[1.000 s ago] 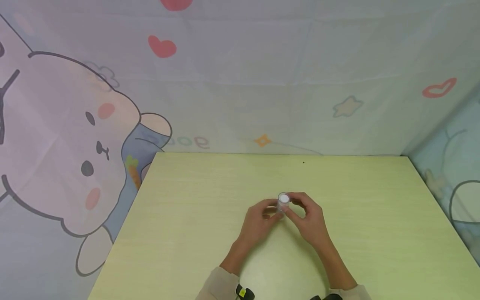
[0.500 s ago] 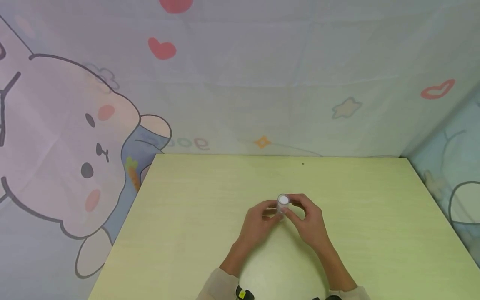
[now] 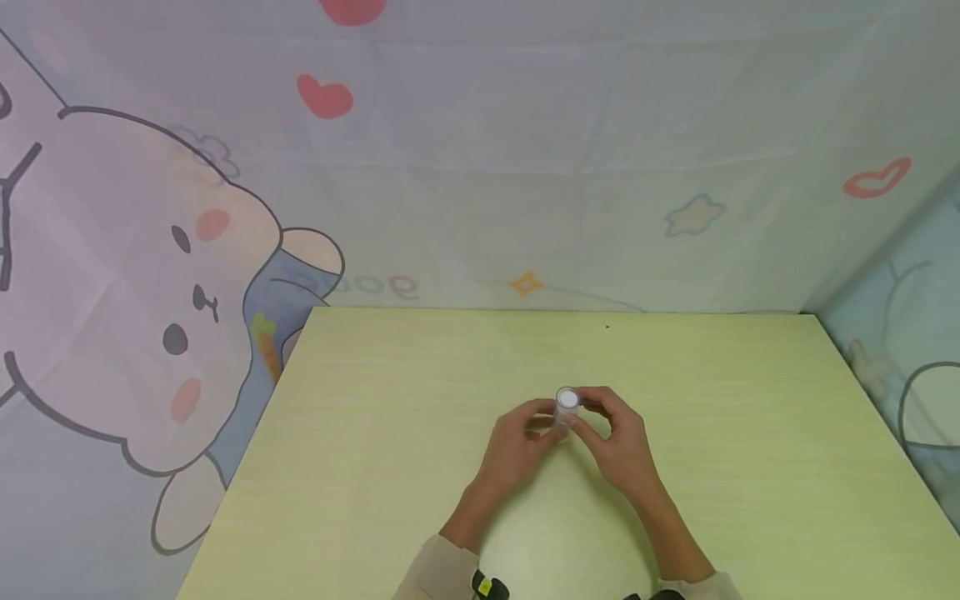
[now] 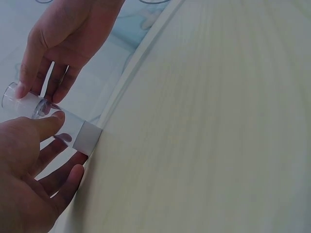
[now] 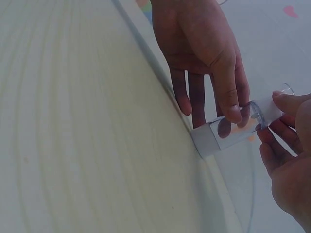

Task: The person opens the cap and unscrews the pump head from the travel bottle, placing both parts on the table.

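A small clear cylindrical bottle [image 3: 567,399] stands upright near the middle of the table [image 3: 375,467]. Its white base [image 4: 88,139] is down at the tabletop in the left wrist view. My left hand [image 3: 510,446] holds the see-through lower body between thumb and fingers. Higher up, my right hand [image 3: 626,437] pinches the clear, white-lined top section [image 5: 267,110] with its thumb and fingertips. A clear ring [image 5: 257,114] shows between the two sections. Fingers hide part of the bottle's sides.
Behind the table hangs a pale cloth [image 3: 487,167] printed with hearts, stars and a large cartoon animal; it continues along the right side. A tiny dark speck [image 3: 607,327] lies near the table's back edge.
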A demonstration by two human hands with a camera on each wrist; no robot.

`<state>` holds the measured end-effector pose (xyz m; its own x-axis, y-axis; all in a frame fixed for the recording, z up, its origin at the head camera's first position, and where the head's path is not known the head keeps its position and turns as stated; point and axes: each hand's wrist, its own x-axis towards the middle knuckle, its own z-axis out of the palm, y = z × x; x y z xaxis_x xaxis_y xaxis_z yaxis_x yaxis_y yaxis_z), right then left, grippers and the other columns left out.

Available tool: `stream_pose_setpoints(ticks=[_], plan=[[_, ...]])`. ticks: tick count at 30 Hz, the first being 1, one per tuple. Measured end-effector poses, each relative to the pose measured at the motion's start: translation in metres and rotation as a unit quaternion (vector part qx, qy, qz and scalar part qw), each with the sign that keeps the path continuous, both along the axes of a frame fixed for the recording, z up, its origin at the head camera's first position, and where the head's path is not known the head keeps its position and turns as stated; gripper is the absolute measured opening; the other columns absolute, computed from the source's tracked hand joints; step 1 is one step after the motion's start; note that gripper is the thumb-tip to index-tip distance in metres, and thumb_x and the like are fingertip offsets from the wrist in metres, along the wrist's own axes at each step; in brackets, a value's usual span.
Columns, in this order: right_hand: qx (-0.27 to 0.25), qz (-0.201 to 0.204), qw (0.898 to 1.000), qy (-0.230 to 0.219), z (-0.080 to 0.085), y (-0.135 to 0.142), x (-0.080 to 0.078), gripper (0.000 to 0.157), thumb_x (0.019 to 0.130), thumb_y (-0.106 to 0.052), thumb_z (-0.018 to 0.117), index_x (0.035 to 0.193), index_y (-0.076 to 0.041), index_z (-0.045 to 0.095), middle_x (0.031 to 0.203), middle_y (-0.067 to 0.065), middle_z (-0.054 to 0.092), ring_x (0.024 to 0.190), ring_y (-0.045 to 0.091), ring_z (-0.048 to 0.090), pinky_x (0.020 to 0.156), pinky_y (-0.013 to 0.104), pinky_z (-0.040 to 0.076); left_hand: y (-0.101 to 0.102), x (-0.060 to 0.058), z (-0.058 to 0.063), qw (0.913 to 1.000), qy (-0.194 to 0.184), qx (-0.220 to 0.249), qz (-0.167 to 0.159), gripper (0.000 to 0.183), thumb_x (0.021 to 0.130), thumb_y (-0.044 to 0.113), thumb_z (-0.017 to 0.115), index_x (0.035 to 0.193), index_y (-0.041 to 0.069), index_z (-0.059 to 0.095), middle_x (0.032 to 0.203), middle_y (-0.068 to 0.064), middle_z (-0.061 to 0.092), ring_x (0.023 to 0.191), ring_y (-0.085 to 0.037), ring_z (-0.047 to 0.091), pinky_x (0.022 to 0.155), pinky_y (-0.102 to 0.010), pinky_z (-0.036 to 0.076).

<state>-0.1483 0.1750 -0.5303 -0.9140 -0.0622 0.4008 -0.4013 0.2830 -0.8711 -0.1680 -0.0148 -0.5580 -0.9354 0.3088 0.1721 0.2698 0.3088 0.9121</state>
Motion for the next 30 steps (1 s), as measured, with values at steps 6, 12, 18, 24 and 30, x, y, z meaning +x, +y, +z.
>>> stream_pose_setpoints(ticks=[6,12,18,24,30], plan=[[-0.008,0.011,1.000,0.007,0.001,0.001,-0.001,0.032,0.096,-0.008,0.080,0.126,-0.016,0.071,0.124,0.000,0.072,0.120,0.012,0.065,0.108,0.026,0.049,0.000,-0.002,0.001,1.0000,-0.001,0.002,-0.002,0.036,0.100,0.030,0.076,0.135,0.022,0.070,0.134,0.006,0.071,0.117,-0.016,0.072,0.089,-0.027,0.060],[-0.009,0.007,1.000,0.009,0.000,0.001,-0.002,0.035,0.094,-0.003,0.081,0.127,-0.011,0.071,0.123,0.003,0.072,0.118,0.013,0.065,0.107,0.028,0.051,0.000,-0.002,0.001,1.0000,0.007,-0.002,0.000,0.035,0.100,0.028,0.077,0.134,0.022,0.070,0.133,0.007,0.071,0.116,-0.017,0.072,0.090,-0.028,0.060],[-0.009,-0.010,1.000,0.005,0.014,-0.006,0.005,0.034,0.091,0.005,0.080,0.123,-0.002,0.070,0.120,0.012,0.073,0.114,0.014,0.065,0.105,0.031,0.053,0.000,0.000,0.001,1.0000,0.003,-0.004,0.005,0.036,0.101,0.031,0.075,0.135,0.022,0.069,0.134,0.007,0.071,0.117,-0.016,0.072,0.092,-0.029,0.059],[-0.004,-0.010,1.000,-0.004,0.026,-0.009,0.011,0.031,0.092,0.004,0.079,0.121,0.002,0.070,0.118,0.014,0.073,0.113,0.013,0.066,0.104,0.034,0.053,0.000,0.003,0.002,1.0000,-0.003,-0.002,0.006,0.035,0.101,0.032,0.075,0.135,0.022,0.069,0.134,0.007,0.071,0.116,-0.015,0.072,0.093,-0.029,0.059],[0.001,-0.011,1.000,-0.017,0.006,-0.002,0.003,0.034,0.093,-0.004,0.081,0.125,-0.009,0.071,0.122,0.004,0.073,0.117,0.010,0.064,0.107,0.032,0.052,-0.001,0.002,0.002,1.0000,0.003,0.000,0.000,0.035,0.101,0.030,0.075,0.135,0.022,0.069,0.134,0.006,0.071,0.116,-0.015,0.072,0.091,-0.029,0.059]])
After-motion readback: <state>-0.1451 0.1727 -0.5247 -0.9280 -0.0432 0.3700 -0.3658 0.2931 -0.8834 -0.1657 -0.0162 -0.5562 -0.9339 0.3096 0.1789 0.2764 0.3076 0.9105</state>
